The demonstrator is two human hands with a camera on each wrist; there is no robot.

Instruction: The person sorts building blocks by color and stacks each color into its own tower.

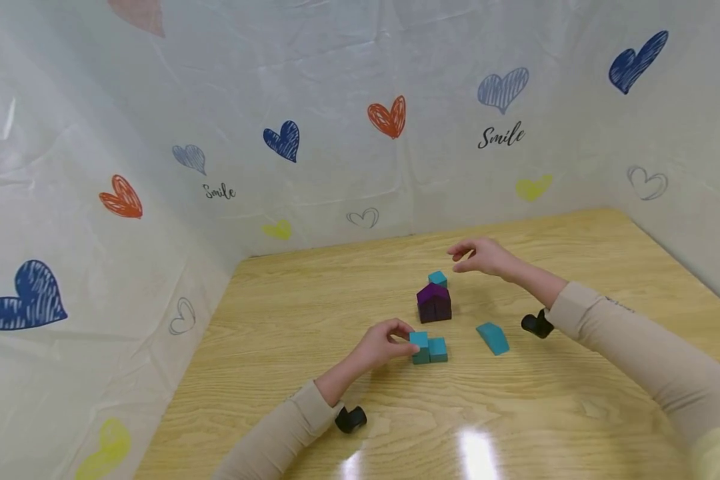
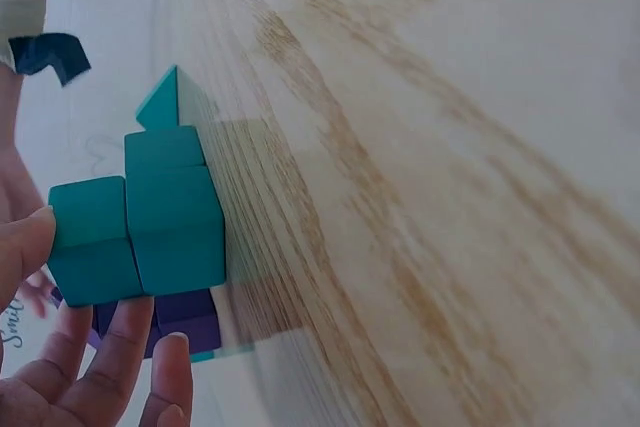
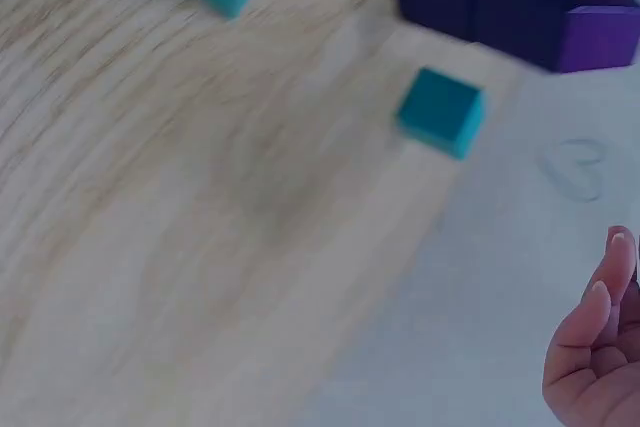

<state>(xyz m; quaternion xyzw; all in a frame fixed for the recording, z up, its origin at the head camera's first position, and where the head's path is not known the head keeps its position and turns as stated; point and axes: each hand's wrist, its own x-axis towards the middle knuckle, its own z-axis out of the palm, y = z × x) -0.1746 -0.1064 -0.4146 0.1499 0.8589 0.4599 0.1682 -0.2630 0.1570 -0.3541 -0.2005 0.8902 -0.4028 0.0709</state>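
My left hand (image 1: 384, 345) pinches a teal cube (image 1: 419, 339) between thumb and fingers. In the left wrist view this held cube (image 2: 92, 237) sits against the top of another teal cube (image 2: 178, 232). Beside that lower cube, on the table, is one more teal block (image 1: 438, 350). Just behind them stands a purple house-shaped stack (image 1: 435, 305) with a peaked top. A single teal cube (image 1: 437, 278) is partly hidden behind the stack. Over the table at the back right, my right hand (image 1: 486, 257) hovers near that cube, fingers loosely bent, holding nothing.
A teal triangular block (image 1: 493, 338) lies on the wooden table (image 1: 312, 293), right of the purple stack. A white sheet (image 1: 330, 193) printed with hearts hangs behind and at both sides. Each wrist bears a black device (image 1: 351, 419).
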